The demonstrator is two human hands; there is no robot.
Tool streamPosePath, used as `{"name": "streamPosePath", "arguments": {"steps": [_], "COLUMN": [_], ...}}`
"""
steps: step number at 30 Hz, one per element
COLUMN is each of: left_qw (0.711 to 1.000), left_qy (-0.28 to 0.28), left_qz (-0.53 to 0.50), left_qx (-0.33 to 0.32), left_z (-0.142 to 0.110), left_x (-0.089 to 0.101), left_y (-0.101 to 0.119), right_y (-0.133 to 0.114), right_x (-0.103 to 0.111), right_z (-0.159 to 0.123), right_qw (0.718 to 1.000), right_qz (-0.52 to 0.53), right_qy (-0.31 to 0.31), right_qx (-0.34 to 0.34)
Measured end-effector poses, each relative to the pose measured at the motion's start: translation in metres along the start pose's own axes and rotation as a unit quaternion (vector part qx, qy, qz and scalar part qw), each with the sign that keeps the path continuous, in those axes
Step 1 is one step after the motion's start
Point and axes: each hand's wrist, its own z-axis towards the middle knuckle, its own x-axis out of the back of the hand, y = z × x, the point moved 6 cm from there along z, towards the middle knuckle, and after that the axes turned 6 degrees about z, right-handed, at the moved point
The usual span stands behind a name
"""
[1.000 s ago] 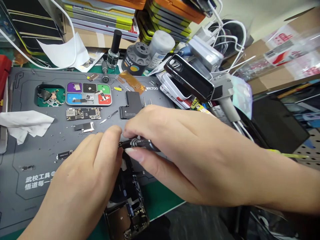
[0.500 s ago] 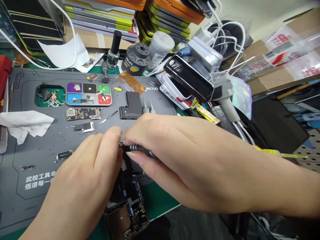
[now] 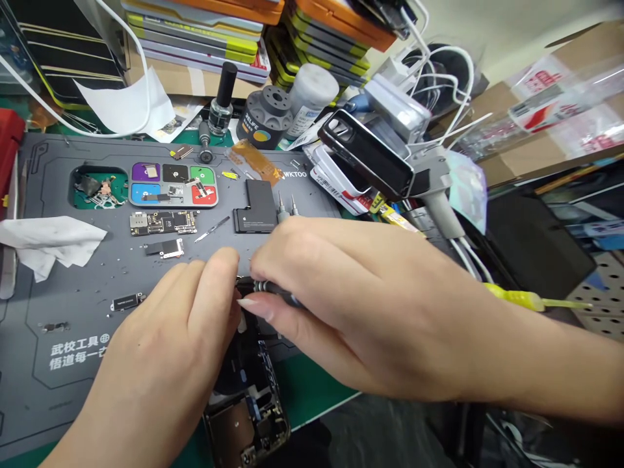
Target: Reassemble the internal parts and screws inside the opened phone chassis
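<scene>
An opened phone housing (image 3: pixel 244 390), with its inner parts exposed, extends over the front edge of the bench. My left hand (image 3: pixel 180 338) is closed around its far end, fingers curled, and covers much of that end. Between the thumb and fingers of my right hand (image 3: pixel 331 292) is a screwdriver (image 3: pixel 266 286) with a dark ridged grip. Its front end points left toward my left fingertips, where the tip is hidden. Beyond the hands lie a black battery (image 3: pixel 256 207), a logic board (image 3: pixel 164 222) and a thin metal blade (image 3: pixel 212 229).
A grey work mat (image 3: pixel 58 260) carries loose screws, a small black module (image 3: pixel 127 301), a coloured parts tray (image 3: pixel 173 201) and a white wipe (image 3: pixel 53 244). Behind stand a glass bottle (image 3: pixel 221 110) and a black round holder (image 3: pixel 266 120). A yellow-handled screwdriver (image 3: pixel 521 298) is at right.
My right hand has shifted slightly upward and turned a little, its thumb now nearer my left fingers. My left hand and the phone housing stay nearly in place.
</scene>
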Motion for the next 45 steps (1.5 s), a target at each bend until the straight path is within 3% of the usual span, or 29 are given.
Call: {"name": "streamPosePath", "arguments": {"steps": [11, 17, 24, 31, 37, 45], "left_qw": [1.0, 0.999, 1.0, 1.0, 0.997, 1.0], "left_qy": [0.004, -0.033, -0.014, -0.001, -0.039, -0.018], "left_qz": [0.0, -0.031, 0.006, -0.003, -0.024, 0.013], "left_qx": [-0.002, 0.027, 0.014, 0.028, 0.057, 0.013], "left_z": [-0.001, -0.005, -0.011, -0.005, -0.004, -0.007], "left_x": [-0.002, -0.002, -0.003, -0.003, -0.004, -0.003], "left_y": [0.001, -0.007, -0.005, -0.002, -0.006, -0.005], "right_y": [0.0, -0.002, 0.002, -0.003, -0.001, 0.0], "right_x": [-0.004, -0.004, -0.002, 0.0, -0.003, -0.004], "right_z": [0.002, -0.001, -0.002, -0.002, 0.0, -0.002], "right_qw": [1.0, 0.999, 0.999, 1.0, 1.0, 1.0], "right_qz": [0.026, 0.022, 0.049, 0.009, 0.002, -0.01], "right_qy": [-0.007, -0.003, -0.015, -0.012, -0.011, 0.012], "right_qx": [-0.005, 0.024, -0.008, 0.016, -0.002, 0.009]}}
